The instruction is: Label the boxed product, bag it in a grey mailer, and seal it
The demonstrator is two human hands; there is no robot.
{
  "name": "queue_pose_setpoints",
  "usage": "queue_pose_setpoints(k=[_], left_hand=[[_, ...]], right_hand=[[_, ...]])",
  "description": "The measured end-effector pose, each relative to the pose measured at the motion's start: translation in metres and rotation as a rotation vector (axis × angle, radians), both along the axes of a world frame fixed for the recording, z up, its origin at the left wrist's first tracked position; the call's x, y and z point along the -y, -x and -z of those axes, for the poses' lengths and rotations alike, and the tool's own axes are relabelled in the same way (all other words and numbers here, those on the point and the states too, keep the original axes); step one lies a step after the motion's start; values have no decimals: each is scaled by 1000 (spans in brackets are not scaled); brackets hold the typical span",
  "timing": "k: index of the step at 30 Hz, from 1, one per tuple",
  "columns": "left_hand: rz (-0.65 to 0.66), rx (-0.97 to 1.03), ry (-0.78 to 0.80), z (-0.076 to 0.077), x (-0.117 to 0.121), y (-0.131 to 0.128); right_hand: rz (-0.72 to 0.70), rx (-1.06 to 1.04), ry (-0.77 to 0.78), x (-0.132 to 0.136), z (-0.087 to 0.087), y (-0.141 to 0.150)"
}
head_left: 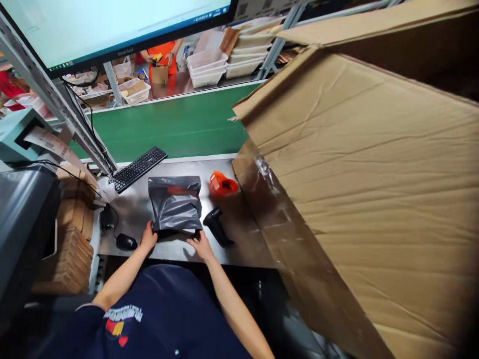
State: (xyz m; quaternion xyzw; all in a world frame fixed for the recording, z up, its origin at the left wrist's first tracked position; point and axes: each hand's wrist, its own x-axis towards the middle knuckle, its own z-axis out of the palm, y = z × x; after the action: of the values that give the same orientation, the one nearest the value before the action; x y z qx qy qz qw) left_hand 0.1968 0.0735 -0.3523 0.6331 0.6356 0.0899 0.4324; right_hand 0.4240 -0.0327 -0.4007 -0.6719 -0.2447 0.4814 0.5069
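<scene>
A shiny dark grey plastic mailing bag [175, 204] is at the middle of the metal bench, its near edge towards me. My left hand [148, 238] pinches the bag's near left corner, thumb on top. At the near right corner, my right hand [202, 246] is closed on the edge, its lower fingers partly hidden. What the bag contains, if anything, does not show. To the right of the bag lies a black handheld scanner [218, 228], and beyond it an orange tape dispenser [223, 184]. A black mouse [126, 242] sits beside my left hand.
A black keyboard [139, 168] lies behind the bag, below a monitor [123, 30]. A large cardboard box [359, 164] fills the right side. At left are a label printer [22, 134] and stacked flat cartons [77, 254]. Past the green conveyor [168, 122] stands another person in orange.
</scene>
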Motion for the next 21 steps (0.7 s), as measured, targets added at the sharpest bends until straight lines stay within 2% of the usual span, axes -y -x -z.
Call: queue_pose_setpoints(k=[3,6,9,14,17,19,20,21], left_hand=[[66,-4,21,5,5,-5],[139,-106,106,0,12,-5],[135,-221,164,-13,16,5],[75,-450,281,-43,28,36],[207,-558,286,-58,48,40],[369,-450,311,-57,61,28],[393,-308,360,-53,66,17],[353,-119,437,-46,70,4]], right_hand=[[-38,195,153,1,3,-4],[-105,414,343,-4,3,-5],[-172,518,474,1,-4,-8],[-224,545,660,39,-21,-11],[-297,548,743,60,-27,-8],[-323,538,776,67,-26,-6],[-312,531,770,69,-24,-5],[-290,524,747,70,-20,-4]])
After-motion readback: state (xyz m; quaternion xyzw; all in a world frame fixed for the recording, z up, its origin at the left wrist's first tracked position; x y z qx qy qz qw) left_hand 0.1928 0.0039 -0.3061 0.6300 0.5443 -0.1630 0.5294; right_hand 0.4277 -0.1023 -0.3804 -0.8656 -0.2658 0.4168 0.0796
